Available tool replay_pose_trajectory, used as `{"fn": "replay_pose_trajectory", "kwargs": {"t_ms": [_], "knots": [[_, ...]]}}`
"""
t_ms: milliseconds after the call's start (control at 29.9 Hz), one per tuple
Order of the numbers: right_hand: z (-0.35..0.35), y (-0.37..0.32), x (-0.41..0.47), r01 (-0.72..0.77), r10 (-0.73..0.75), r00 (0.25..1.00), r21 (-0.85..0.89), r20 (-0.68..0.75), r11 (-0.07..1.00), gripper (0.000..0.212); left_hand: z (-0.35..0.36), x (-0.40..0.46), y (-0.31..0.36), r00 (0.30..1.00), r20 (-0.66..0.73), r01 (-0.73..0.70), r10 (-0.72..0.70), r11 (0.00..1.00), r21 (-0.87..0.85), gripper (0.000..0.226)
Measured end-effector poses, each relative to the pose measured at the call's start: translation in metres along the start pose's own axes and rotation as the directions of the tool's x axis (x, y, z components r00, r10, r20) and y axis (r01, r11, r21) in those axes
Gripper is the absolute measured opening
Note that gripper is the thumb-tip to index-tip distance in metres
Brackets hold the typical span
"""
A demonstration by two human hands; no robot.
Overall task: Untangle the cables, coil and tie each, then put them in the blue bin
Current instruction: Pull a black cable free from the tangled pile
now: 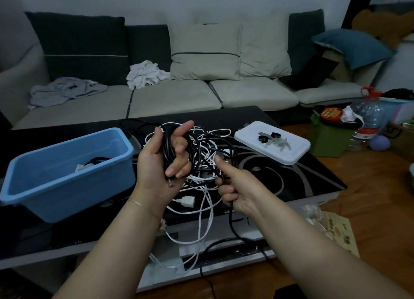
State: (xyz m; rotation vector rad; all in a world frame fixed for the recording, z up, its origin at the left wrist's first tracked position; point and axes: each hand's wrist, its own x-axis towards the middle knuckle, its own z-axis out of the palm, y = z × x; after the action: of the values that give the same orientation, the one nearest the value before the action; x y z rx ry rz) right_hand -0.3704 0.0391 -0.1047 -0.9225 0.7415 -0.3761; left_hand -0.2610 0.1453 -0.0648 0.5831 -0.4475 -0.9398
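Left hand (156, 164) fingers (179, 164) curled round a gathered black cable (167, 151) bundle; right hand (235, 186) grips its trailing length, index finger out. Coiling step, tangle (208, 155) unsorted on the table (291, 175). Next: feed more loops, tie. Blue bin (67, 164) left, one cable inside.

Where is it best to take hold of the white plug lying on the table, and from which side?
Probably pinch the white plug across its blocky body, coming from above: it lies flat on the table, below the left hand, its cord leading left.
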Motion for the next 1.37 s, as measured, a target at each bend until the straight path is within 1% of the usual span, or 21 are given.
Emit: {"fn": "replay_pose_trajectory", "kwargs": {"t_ms": [100, 167, 201, 234, 267, 301, 334, 368, 401, 435, 501, 568, 669, 836, 903, 970, 1036, 1070, 1137, 1270, 1371], "knots": [[-0.001, -0.001, 0.001, 0.205, -0.219, 0.968, -0.113, -0.122, 0.972, 0.046, -0.002, -0.001, 0.004, 1.0, -0.011, -0.025, 0.025, 0.999, 0.019, 0.057], [-0.003, -0.003, -0.001, 0.341, -0.391, 0.909, -0.278, -0.147, 0.898, 0.044, -0.003, -0.001, 0.004, 0.999, -0.034, -0.039, 0.04, 0.999, 0.018, 0.054], [-0.004, -0.001, -0.001, 0.408, -0.491, 0.863, -0.414, -0.116, 0.814, 0.039, -0.003, 0.0, 0.004, 0.998, -0.045, -0.045, 0.046, 0.999, 0.012, 0.053], [-0.005, -0.001, -0.003, 0.456, -0.58, 0.812, -0.55, -0.064, 0.7, 0.031, -0.003, -0.001, 0.004, 0.997, -0.055, -0.05, 0.051, 0.999, 0.006, 0.053], [-0.006, 0.0, -0.005, 0.48, -0.641, 0.767, -0.666, 0.003, 0.571, 0.022, -0.003, 0.0, 0.004, 0.996, -0.064, -0.056, 0.056, 0.998, 0.003, 0.052], [-0.006, 0.0, -0.007, 0.47, -0.663, 0.745, -0.767, 0.078, 0.438, 0.013, -0.003, 0.0, 0.004, 0.995, -0.071, -0.063, 0.063, 0.998, 0.005, 0.052], [-0.005, -0.001, -0.009, 0.433, -0.643, 0.751, -0.847, 0.149, 0.309, 0.01, -0.002, 0.0, 0.004, 0.995, -0.077, -0.068, 0.069, 0.998, 0.012, 0.052], [-0.004, -0.001, -0.01, 0.391, -0.583, 0.785, -0.898, 0.211, 0.2, 0.015, -0.001, 0.0, 0.003, 0.994, -0.086, -0.073, 0.074, 0.997, 0.021, 0.052], [-0.004, -0.002, -0.01, 0.363, -0.493, 0.832, -0.923, 0.256, 0.132, 0.022, -0.001, 0.0, 0.003, 0.992, -0.097, -0.076, 0.079, 0.997, 0.031, 0.052], [-0.004, -0.003, -0.01, 0.361, -0.394, 0.872, -0.926, 0.291, 0.114, 0.028, -0.002, 0.0, 0.002, 0.99, -0.111, -0.08, 0.084, 0.996, 0.042, 0.052], [-0.004, -0.006, -0.012, 0.382, -0.277, 0.901, -0.913, 0.334, 0.145, 0.034, -0.003, 0.001, 0.003, 0.986, -0.139, -0.09, 0.096, 0.995, 0.054, 0.052], [-0.006, -0.007, -0.014, 0.402, -0.267, 0.894, -0.908, 0.36, 0.12, 0.034, -0.006, 0.002, 0.005, 0.983, -0.15, -0.103, 0.109, 0.993, 0.05, 0.052], [-0.005, -0.009, -0.016, 0.42, -0.211, 0.891, -0.906, 0.401, 0.053, 0.025, -0.006, 0.002, 0.006, 0.979, -0.16, -0.124, 0.13, 0.991, 0.048, 0.053], [-0.001, -0.011, -0.021, 0.47, -0.099, 0.882, -0.875, 0.46, 0.117, 0.029, -0.002, 0.004, 0.001, 0.971, -0.178, -0.147, 0.157, 0.987, 0.068, 0.052], [0.0, -0.007, -0.023, 0.494, -0.062, 0.87, -0.862, 0.49, 0.112, 0.025, 0.001, 0.005, -0.004, 0.971, -0.166, -0.156, 0.173, 0.981, 0.111, 0.049], [0.0, -0.002, -0.025, 0.509, -0.054, 0.86, -0.86, 0.507, 0.028, 0.023, 0.003, 0.006, -0.011, 0.968, -0.143, -0.168, 0.204, 0.958, 0.231, 0.045], [-0.001, 0.001, -0.025, 0.506, -0.09, 0.855, -0.86, 0.51, -0.072, 0.023, 0.004, 0.005, -0.017, 0.959, -0.1, -0.194, 0.265, 0.871, 0.451, 0.041], [-0.001, 0.001, -0.025, 0.5, -0.114, 0.854, -0.862, 0.507, -0.085, 0.022, 0.004, 0.003, -0.02, 0.953, -0.067, -0.204, 0.295, 0.789, 0.579, 0.039], [-0.002, -0.001, -0.026, 0.499, -0.138, 0.854, -0.865, 0.502, -0.058, 0.021, 0.006, 0.001, -0.024, 0.941, 0.007, -0.219, 0.339, 0.59, 0.777, 0.036], [-0.001, -0.003, -0.028, 0.503, -0.079, 0.863, -0.862, 0.499, 0.056, 0.028, 0.006, -0.002, -0.035, 0.921, 0.147, -0.27, 0.362, 0.316, 0.91, 0.026], [-0.002, -0.002, -0.029, 0.489, -0.072, 0.873, -0.861, 0.483, 0.139, 0.026, -0.005, -0.001, -0.037, 0.904, 0.262, -0.286, 0.337, 0.023, 0.958, 0.022]]}}
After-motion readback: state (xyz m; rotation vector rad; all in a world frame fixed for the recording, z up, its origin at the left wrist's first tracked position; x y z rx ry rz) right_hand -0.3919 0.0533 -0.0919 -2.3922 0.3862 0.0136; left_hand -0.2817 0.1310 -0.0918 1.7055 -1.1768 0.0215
